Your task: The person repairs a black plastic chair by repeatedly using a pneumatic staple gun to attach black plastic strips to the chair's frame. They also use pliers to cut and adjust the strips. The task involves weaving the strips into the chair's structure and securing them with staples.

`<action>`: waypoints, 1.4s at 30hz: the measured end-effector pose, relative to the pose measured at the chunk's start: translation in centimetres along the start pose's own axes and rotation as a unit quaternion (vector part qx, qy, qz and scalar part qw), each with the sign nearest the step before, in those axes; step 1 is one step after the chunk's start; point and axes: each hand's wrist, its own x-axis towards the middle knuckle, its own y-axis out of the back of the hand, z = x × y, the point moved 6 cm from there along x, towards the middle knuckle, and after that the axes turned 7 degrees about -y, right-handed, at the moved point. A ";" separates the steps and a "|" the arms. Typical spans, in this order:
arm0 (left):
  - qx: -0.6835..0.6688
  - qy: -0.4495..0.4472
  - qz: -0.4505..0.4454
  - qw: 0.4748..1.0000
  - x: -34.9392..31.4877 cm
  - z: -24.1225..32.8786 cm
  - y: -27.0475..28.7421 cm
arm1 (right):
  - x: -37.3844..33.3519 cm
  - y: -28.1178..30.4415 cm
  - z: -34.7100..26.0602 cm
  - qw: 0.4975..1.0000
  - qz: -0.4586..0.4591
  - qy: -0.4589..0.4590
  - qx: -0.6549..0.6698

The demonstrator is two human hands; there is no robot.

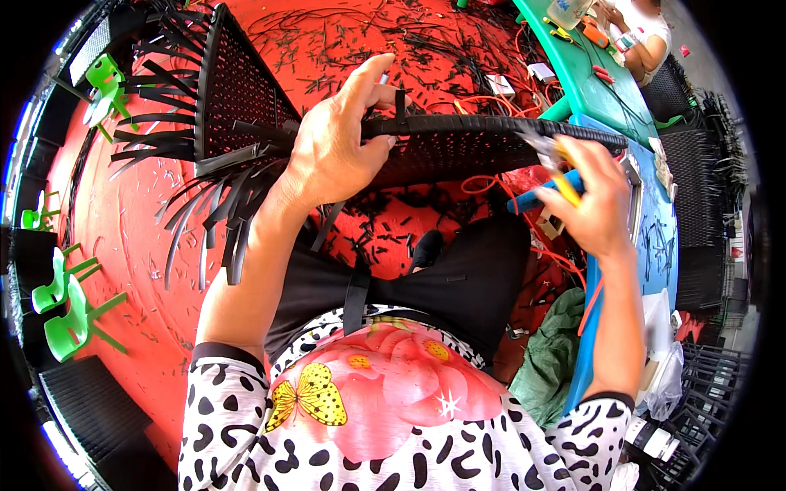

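A black woven panel (pixel 458 147) with a wrapped rim stretches across in front of me, above my lap. My left hand (pixel 336 147) is closed over the rim's left part, thumb on the near side. Beside its fingers a short black strip end (pixel 400 106) sticks up from the rim. In my right hand (pixel 594 192) are pliers (pixel 566 188) with a yellow handle, their metal jaws blurred close to the rim's right part. Another woven section (pixel 237 90) rises at the left, with many loose black strips (pixel 221 184) hanging off it under my left wrist.
Black scraps litter the red floor (pixel 147 213). Green chairs (pixel 74 319) stand at the left. A green table (pixel 589 74) with tools is at the far right, a person (pixel 643 37) beyond it. A blue table (pixel 655 237), orange cables and green cloth (pixel 557 344) lie right.
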 end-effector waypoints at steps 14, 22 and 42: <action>0.001 -0.060 0.034 0.998 -0.8 0.8 -0.3 | 6.0 -3.6 -7.0 0.985 -0.112 0.101 -0.080; 0.009 -0.052 0.019 0.998 -0.8 0.9 -0.3 | 5.8 -3.1 -6.1 0.986 -0.098 0.107 -0.083; -0.036 -0.026 0.009 0.999 -0.4 0.9 -0.4 | 2.0 -2.2 1.2 0.999 0.019 -0.025 0.041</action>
